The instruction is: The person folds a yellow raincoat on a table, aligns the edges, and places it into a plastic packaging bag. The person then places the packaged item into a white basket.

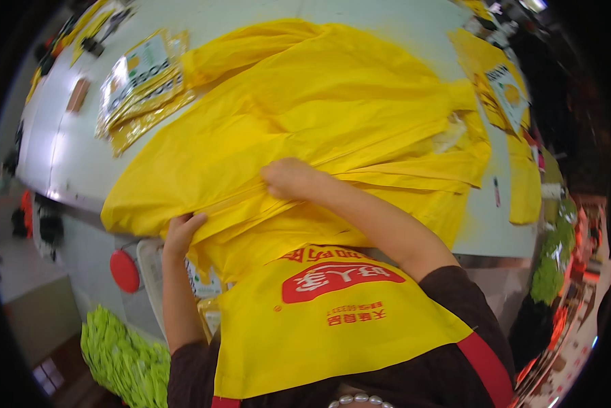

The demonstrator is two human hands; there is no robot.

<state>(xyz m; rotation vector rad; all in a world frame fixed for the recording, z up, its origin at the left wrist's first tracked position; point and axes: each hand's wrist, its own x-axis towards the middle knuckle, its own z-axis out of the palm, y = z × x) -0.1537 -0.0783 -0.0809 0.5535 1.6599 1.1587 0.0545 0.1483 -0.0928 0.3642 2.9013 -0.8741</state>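
Note:
A large yellow raincoat-like garment point(251, 129) lies spread over the pale table, its near edge hanging toward me. My right hand point(288, 179) is closed on a fold along the garment's long front edge. Farther left, my left hand point(182, 233) grips the same edge near the lower corner, thumb on top and fingers partly hidden by the cloth. Between the two hands the edge runs fairly straight. At the garment's right end a whitish translucent patch point(449, 134) shows near the collar-like part.
Clear-bagged yellow packages point(139, 85) lie at the table's left, beside a small brown block point(78, 95). Another yellow package point(502, 92) and a pen point(496, 192) are on the right. A red round stool point(124, 270) and a lime-green pile point(125, 353) stand below left.

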